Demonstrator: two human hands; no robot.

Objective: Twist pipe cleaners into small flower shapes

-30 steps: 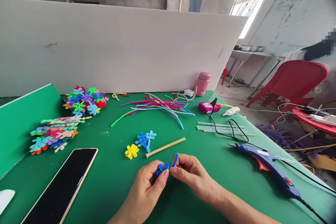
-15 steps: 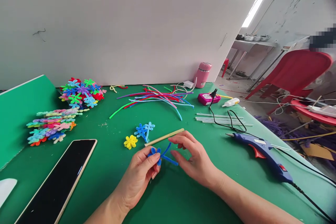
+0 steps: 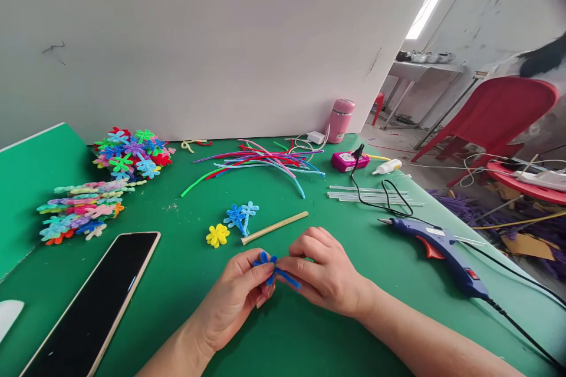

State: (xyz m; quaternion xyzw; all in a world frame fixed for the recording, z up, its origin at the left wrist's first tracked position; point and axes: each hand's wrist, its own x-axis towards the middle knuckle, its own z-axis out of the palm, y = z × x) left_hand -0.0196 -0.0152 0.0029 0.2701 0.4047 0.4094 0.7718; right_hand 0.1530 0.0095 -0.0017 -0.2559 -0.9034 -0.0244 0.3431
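Note:
Between thumb and fingers, my left hand (image 3: 241, 288) pinches a blue pipe-cleaner flower (image 3: 264, 259) with looped petals. My right hand (image 3: 325, 271) is closed at the flower's right side, its thumb and fingertips pinching one of the loose blue ends. Another blue end sticks out below those fingertips. Just beyond the hands lie a thin wooden stick (image 3: 275, 228), a yellow pipe-cleaner flower (image 3: 217, 235) and a pair of blue pipe-cleaner flowers (image 3: 239, 216), one of them lighter.
Loose pipe cleaners (image 3: 260, 160) lie at the back centre. Finished flowers (image 3: 132, 153) are heaped at the left, behind a phone (image 3: 88, 306). Glue sticks (image 3: 371, 195) and a blue glue gun (image 3: 442, 247) with its cord are at the right. A pink bottle (image 3: 339, 121) stands by the white board.
My right hand has moved left onto the blue flower, and its spread fingers have closed on a loose end. My left hand keeps its hold. The view has shifted slightly.

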